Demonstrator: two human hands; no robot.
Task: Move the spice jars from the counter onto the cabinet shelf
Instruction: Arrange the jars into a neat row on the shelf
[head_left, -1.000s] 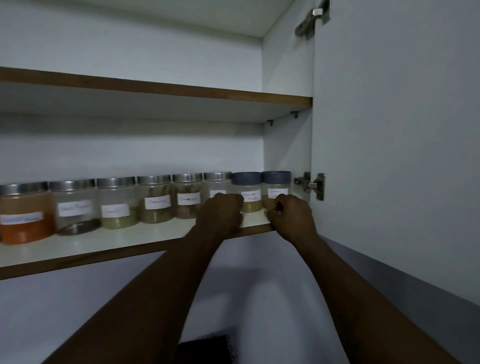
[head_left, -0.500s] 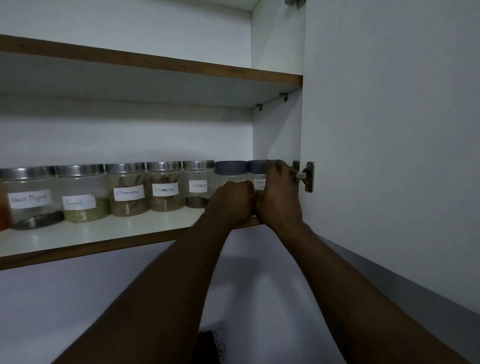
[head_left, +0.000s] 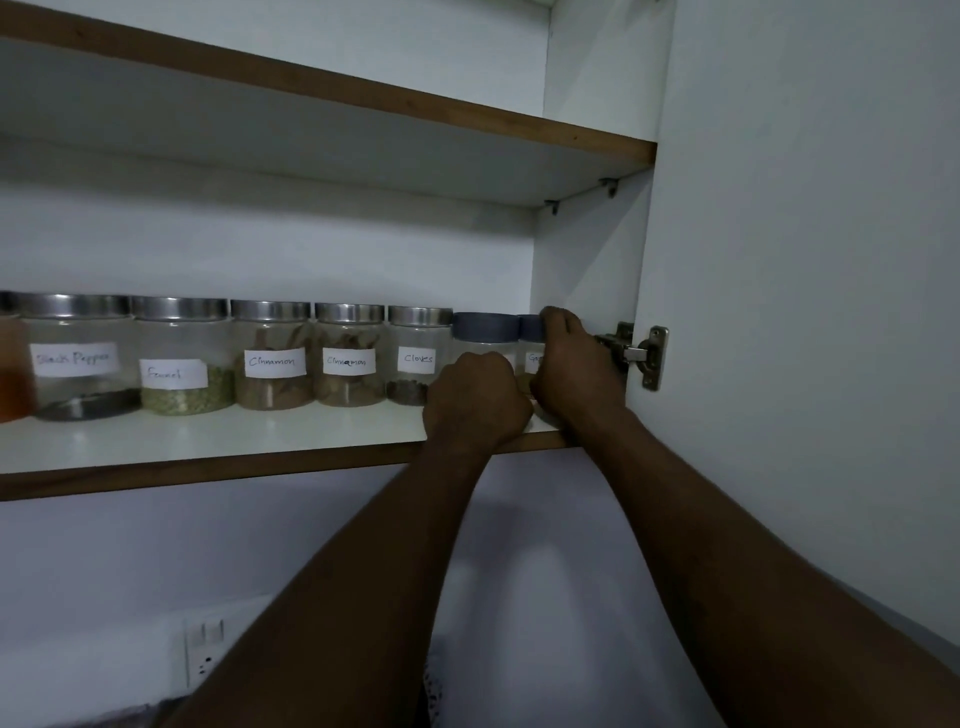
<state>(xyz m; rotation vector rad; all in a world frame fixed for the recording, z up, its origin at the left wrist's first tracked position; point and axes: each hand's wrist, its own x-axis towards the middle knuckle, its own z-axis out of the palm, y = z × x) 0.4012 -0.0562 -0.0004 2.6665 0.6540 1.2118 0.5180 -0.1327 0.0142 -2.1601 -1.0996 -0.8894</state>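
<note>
Two placements look nearly done at three o'clock on the shelf (head_left: 260, 436): right hand (head_left: 574, 374) grips the end jar (head_left: 531, 328), left hand (head_left: 475, 402) the neighbour jar (head_left: 485, 328); next, probably, release cleanly.
</note>
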